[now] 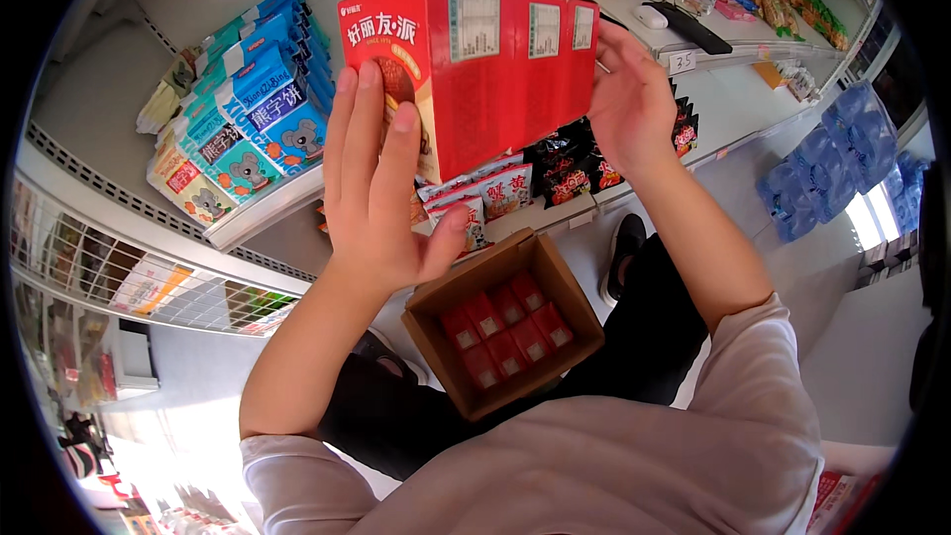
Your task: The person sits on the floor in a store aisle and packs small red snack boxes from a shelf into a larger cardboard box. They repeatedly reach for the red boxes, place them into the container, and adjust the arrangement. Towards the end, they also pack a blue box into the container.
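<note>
Three red snack-pie cartons [475, 104] stand in a row, pressed between my two hands at shelf height. My left hand [379, 186] lies flat with spread fingers on the printed front of the nearest carton. At the far end of the row, my right hand [631, 104] cups the last carton; its fingertips are partly hidden behind it. Below my hands, an open cardboard box [427, 305] sits on the floor between my feet. Inside it are several more red cartons [509, 357], packed in two rows.
Bear-biscuit bags [260, 104] stand in rows on the shelf at left. Lower down are crab-flavour snack bags [505, 193] and black snack packets [568, 178]. A white earbud case [650, 16] and a black phone-like object [695, 28] lie at upper right. Wrapped bottled water [832, 156] is stacked at right.
</note>
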{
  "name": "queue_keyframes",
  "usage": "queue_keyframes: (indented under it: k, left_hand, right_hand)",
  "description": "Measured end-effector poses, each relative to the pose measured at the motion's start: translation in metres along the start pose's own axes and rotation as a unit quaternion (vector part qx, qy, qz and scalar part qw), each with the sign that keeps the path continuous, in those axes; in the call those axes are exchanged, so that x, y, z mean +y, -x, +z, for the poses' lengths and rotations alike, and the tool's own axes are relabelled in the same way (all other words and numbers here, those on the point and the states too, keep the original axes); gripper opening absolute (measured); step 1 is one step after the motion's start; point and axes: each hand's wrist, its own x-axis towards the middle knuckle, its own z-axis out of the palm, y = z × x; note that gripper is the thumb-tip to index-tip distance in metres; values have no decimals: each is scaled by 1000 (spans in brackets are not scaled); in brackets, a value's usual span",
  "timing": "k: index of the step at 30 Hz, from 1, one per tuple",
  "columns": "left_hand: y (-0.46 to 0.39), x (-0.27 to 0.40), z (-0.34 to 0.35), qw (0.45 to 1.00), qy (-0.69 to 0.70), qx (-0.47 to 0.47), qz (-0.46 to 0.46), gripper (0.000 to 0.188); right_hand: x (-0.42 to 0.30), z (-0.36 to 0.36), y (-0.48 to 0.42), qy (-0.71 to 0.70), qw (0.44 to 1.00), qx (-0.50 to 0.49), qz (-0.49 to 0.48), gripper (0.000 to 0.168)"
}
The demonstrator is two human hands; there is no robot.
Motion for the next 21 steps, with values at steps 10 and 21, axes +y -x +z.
queue_keyframes:
  k: [10,21]
  left_hand:
    - [79,35,-41,987,27,-125,-99,72]
    - [150,38,-48,825,311,-284,-378,39]
  right_hand:
    - [45,20,91,-117,859,120,483,56]
    - [65,12,148,-30,658,95,746,55]
